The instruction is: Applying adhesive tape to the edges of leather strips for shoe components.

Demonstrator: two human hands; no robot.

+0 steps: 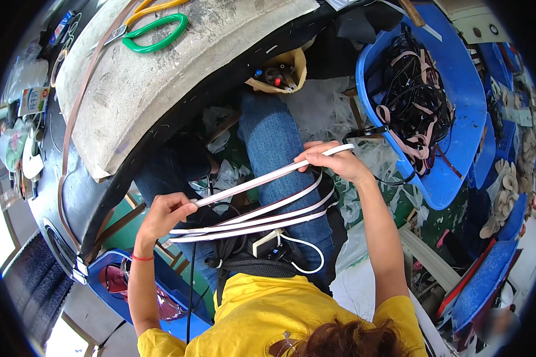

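A long narrow white strip [250, 183] with a dark edge is stretched taut above my lap. My left hand [165, 219] pinches its lower left end between thumb and fingers. Farther up and to the right, my right hand [335, 160] is closed on it, and a short end bends past the fingertips. More lengths of the strip lie in loops across my thighs [274, 140], in blue jeans. Close to my waist sits a small black-and-white device [269, 243] with a white cable [319, 257] curving out of it.
Scissors with a green and orange handle [146, 49] lie on the grey work slab [220, 35], beside a brown strip [71, 128]. On the right, a blue basket [458, 71] holds tangled black and pink straps [412, 89]. A paper bag [298, 64] stands past my knees; another blue bin [187, 327] is lower left.
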